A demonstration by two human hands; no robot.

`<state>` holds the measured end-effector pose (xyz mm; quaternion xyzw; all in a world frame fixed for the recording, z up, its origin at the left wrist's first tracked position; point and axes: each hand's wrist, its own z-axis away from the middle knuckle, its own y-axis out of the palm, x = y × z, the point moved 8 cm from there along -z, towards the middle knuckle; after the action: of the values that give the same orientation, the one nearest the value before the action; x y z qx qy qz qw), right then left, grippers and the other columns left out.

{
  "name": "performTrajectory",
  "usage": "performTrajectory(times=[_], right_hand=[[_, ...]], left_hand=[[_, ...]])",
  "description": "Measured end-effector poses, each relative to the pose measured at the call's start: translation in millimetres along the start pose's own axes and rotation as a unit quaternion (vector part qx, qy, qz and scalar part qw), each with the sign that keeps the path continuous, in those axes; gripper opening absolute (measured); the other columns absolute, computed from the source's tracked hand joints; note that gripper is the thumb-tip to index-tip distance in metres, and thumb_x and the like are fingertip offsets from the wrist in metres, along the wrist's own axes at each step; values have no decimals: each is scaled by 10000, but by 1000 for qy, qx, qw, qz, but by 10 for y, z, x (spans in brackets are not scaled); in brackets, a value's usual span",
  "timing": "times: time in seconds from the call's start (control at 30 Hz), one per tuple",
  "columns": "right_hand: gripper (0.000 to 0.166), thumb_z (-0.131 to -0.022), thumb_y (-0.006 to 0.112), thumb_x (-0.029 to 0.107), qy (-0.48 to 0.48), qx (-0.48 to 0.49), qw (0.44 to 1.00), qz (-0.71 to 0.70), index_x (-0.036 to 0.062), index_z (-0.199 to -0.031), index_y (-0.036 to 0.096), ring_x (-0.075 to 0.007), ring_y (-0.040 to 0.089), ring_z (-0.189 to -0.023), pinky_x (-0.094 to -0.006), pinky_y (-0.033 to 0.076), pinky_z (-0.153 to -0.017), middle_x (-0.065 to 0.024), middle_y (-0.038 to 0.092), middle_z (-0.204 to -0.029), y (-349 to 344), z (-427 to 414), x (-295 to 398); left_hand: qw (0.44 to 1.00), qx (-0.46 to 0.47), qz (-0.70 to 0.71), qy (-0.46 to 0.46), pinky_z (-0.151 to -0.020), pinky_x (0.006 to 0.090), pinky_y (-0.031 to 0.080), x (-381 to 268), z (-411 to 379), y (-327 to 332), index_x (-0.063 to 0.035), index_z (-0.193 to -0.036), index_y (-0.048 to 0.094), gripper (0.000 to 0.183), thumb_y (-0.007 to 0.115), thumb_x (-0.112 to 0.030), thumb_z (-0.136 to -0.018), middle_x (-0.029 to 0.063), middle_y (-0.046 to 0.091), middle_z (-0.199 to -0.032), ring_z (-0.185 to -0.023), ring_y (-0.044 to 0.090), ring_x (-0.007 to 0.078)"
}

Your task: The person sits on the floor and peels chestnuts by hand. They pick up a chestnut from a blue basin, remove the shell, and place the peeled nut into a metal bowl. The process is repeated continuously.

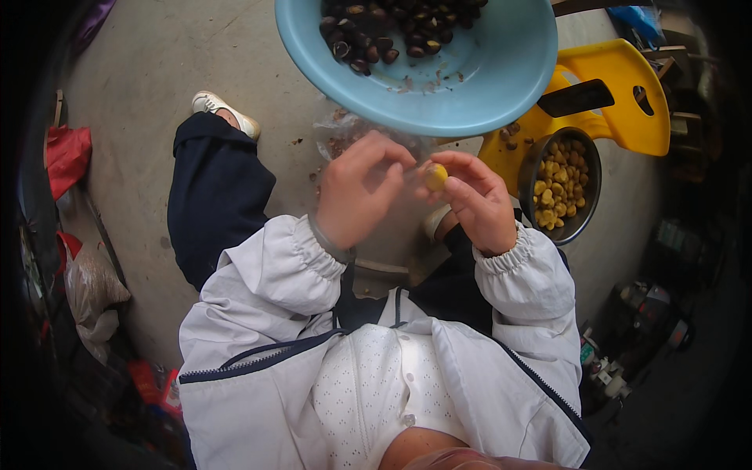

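A yellow peeled chestnut [436,177] is held between the thumb and fingers of my right hand [479,202]. Close beside it on the left, my left hand [359,191] has its thumb and forefinger bent towards each other; whether a bit of skin is between them I cannot tell. Beyond both hands is a light blue plastic basin [487,88] with dark brown chestnuts [385,44] and scraps of skin in it. A metal bowl [594,182] full of peeled yellow chestnuts [558,188] stands to the right. Partly hidden behind my left hand lies a clear plastic bag [338,129] with brown shells.
A yellow plastic chair [631,61] is at the right, with a dark phone-like object [576,98] and a few brown chestnuts [510,132] on its surface. Shell bits lie on the concrete floor [235,53]. Far left are a red bag [67,158] and a filled plastic bag [91,282].
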<state>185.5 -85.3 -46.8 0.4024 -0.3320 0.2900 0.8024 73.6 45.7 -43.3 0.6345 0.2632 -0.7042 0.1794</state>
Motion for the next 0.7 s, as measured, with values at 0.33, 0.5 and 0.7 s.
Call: performTrajectory(times=[0.33, 0.5, 0.7], right_hand=[[379, -899, 681, -60, -72, -18, 991, 107, -31, -1268, 597, -173, 645, -1077, -294, 519, -954, -95, 628, -1190, 15, 7, 71], [342, -864, 686, -81, -146, -24, 956, 254, -46, -1201, 643, -168, 643, -1030, -289, 526, -926, -98, 610, -1171, 102, 21, 215], [333, -836, 704, -79, -168, -22, 932, 319, -42, -1164, 661, -170, 644, -970, -283, 527, -868, -113, 620, -1144, 126, 35, 248]], left_hand=[[996, 2, -54, 70, -553, 242, 451, -224, 4, 3, -20, -944, 718, 124, 717, 39, -834, 59, 673, -933, -771, 630, 144], [990, 3, -94, 106, -568, 289, 481, -284, 5, 13, -14, -930, 716, 140, 729, 41, -802, 94, 679, -883, -757, 652, 209], [975, 9, -145, 166, -637, 352, 521, -373, 5, 22, -12, -903, 699, 158, 734, 46, -761, 122, 669, -867, -764, 665, 286]])
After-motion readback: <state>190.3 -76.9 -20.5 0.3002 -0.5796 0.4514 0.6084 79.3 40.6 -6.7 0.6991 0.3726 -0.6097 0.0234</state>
